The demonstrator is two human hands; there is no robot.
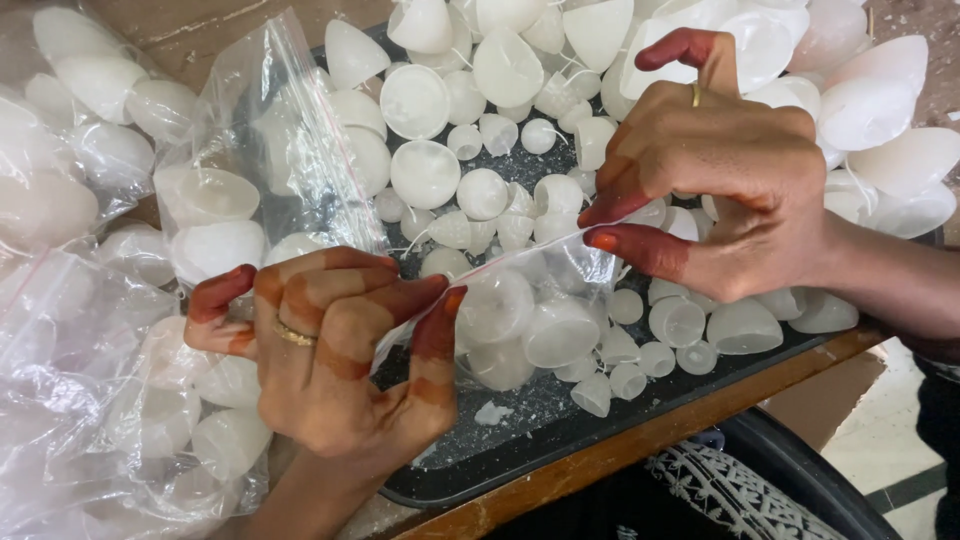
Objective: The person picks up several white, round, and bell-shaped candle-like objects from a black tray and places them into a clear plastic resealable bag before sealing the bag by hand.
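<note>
My left hand (pixel 335 350) pinches the left end of the top edge of a small clear plastic bag (pixel 530 310). My right hand (pixel 720 190) pinches the right end of the same edge between thumb and forefinger. The bag hangs between the two hands over a dark tray (pixel 560 440) and holds several white hollow half-shells. Both hands have reddish-stained fingertips, and each wears a gold ring.
Many loose white half-shells (pixel 470 130), small and large, cover the dark tray. Filled clear bags (pixel 240 190) with red zip strips lie in a heap at the left. The tray rests on a wooden table edge (pixel 640 440); patterned fabric (pixel 730 490) shows below.
</note>
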